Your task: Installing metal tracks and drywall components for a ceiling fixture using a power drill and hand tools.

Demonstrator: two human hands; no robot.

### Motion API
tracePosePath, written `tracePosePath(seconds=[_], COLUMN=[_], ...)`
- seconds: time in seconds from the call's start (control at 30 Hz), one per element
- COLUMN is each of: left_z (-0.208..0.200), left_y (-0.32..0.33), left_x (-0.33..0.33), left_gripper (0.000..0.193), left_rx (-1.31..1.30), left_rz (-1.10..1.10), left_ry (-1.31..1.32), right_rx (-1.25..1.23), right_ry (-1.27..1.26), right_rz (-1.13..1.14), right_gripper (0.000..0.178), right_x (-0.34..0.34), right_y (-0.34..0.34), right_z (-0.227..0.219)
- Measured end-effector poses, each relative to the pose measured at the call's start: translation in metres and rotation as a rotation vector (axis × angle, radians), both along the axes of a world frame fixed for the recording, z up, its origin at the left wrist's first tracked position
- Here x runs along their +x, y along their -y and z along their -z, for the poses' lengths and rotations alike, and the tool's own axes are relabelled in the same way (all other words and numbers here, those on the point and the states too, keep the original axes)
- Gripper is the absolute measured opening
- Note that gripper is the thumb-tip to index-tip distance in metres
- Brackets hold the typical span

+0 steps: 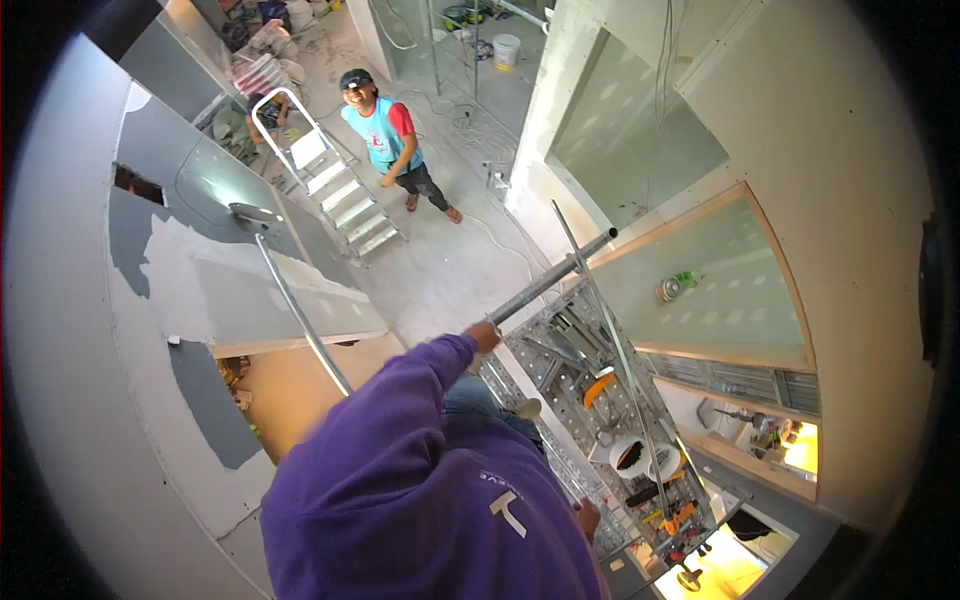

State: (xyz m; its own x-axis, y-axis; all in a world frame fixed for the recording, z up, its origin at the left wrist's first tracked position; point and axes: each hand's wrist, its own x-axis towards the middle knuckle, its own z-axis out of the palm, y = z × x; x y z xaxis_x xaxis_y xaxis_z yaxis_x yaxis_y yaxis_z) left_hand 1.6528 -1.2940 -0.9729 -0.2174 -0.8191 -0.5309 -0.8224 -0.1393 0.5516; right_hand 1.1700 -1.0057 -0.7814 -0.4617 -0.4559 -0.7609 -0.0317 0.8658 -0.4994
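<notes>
My left hand, at the end of a purple sleeve, is closed around the near end of a grey metal pipe. The pipe looks like a scaffold rail and slants away to the far right. A thinner metal pole crosses it. Low in the picture, my right hand shows only in part beside my body, next to the scaffold platform; its fingers are too hidden to read. On the perforated platform lie metal channel pieces, an orange curved piece and a white bucket.
An orange power tool lies at the platform's near end. Far below, a person stands on the floor beside a stepladder. A bent metal rail rises at left. Unfinished wall panels flank both sides.
</notes>
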Motion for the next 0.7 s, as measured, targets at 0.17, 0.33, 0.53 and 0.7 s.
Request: tracePosePath(seconds=[0.17,0.33,0.53,0.7], left_z=[-0.05,-0.07,0.04,-0.01], left_y=[0.012,0.017,-0.004,0.006], left_x=[0.07,0.073,0.028,-0.137], left_gripper=[0.039,0.039,0.037,0.034], left_rx=[0.176,0.312,-0.032,-0.046], left_rz=[-0.063,-0.109,0.245,0.341], left_ry=[0.18,0.301,0.147,-0.117], right_rx=[-0.071,-0.143,-0.117,0.001], right_ry=[-0.001,-0.077,-0.105,-0.11], right_rz=[0.189,0.121,-0.233,-0.139], right_gripper=[0.023,0.025,0.028,0.029], right_x=[0.038,0.068,0.066,0.055], right_y=[0.034,0.01,-0.052,-0.096], right_z=[-0.024,-0.024,0.018,0.024])
